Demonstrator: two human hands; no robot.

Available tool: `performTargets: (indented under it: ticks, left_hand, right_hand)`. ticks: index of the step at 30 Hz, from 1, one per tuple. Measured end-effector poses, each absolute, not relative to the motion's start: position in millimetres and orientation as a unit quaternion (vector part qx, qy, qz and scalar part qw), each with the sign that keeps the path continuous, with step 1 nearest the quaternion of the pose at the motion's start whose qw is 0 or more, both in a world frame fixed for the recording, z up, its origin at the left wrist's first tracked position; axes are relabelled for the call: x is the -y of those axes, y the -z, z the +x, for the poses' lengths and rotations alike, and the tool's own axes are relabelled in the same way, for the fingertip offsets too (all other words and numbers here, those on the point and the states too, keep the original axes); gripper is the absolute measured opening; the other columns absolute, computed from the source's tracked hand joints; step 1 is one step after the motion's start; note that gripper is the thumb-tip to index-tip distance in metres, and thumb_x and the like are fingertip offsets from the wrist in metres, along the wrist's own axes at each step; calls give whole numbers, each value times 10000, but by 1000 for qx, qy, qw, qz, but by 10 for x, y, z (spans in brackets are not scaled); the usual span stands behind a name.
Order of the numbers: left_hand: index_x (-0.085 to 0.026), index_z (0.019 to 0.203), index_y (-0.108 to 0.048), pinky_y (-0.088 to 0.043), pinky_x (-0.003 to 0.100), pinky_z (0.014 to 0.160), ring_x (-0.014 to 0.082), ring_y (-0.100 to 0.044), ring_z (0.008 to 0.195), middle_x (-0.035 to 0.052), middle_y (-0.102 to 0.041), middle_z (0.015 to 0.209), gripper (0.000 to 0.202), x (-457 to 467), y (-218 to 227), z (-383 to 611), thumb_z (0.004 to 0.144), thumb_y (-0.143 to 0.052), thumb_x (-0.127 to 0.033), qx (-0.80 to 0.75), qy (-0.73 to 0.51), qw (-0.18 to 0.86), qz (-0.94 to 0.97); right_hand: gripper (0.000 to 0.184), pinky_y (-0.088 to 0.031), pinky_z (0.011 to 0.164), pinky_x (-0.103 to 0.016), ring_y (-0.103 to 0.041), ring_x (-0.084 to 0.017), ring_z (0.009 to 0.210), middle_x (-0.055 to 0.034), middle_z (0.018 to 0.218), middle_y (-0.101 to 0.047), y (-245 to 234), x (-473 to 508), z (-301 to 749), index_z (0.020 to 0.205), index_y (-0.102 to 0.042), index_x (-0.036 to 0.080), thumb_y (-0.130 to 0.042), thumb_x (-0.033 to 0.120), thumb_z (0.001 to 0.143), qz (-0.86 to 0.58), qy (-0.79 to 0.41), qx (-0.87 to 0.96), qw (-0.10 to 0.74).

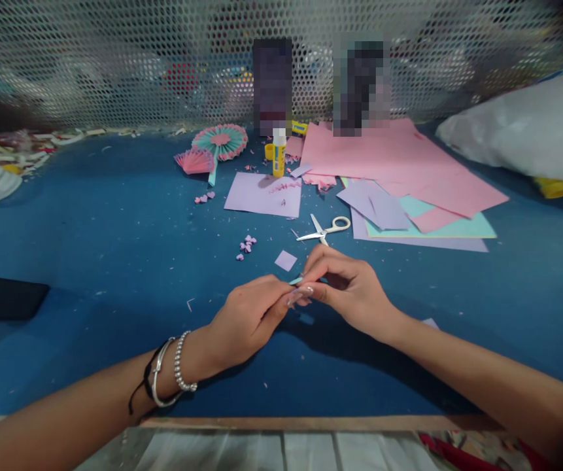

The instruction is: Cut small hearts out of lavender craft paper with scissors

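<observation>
Pinching strip [296, 280] between fingertips of both hands: left hand [244, 320] and right hand [352, 288] closing on it together, meeting above mat [114, 229]. Strip mostly hidden, long axis running left-right. Scissors [324, 229] lying just beyond right hand, nearer it than left.

The light is dim and a little bluish, and it seems to come from above. Soft shadows lie on the blue bench [89, 216] under both hands. The view bends strongly at the edges, and the corners at the right go dark. The mesh wall [114, 59] behind is blurred, and two patches there are pixelated.
</observation>
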State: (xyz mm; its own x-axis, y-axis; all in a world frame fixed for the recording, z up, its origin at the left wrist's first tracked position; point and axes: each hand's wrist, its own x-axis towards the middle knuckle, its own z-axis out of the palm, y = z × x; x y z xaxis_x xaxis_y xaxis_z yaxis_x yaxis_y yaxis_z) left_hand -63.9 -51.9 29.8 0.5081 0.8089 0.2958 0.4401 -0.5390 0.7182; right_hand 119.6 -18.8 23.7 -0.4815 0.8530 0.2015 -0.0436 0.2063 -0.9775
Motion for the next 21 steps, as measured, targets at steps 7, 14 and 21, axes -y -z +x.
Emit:
performTargets:
  ticks: [7,14,21]
  left_hand:
    - [-144,894,-627,-466,226,728,113,-584,737,43,-672,805,221,523,-297,-651,874,-407,-130,-381,-345,290,807]
    - [-133,880,-640,-452,210,722,108,-572,734,42,-679,806,223,506,-292,-646,872,-417,-123,-386,-338,260,818]
    - [-132,849,-646,-451,213,697,113,-573,700,42,-682,776,213,501,-268,-628,877,-435,-135,-406,-336,239,816]
  right_hand:
    - [145,-459,684,-272,-551,-115,726,-19,782,-565,-265,192,1205,807,-665,192,-532,228,854,-307,-552,664,400]
    - [78,-466,635,-278,-554,-123,721,-27,818,-556,-241,207,1193,819,-638,187,-567,219,827,-302,-567,653,400]
    - [98,-474,652,-282,-549,-131,743,-35,829,-565,-232,205,1189,837,-646,195,-554,227,834,-326,-532,669,402]
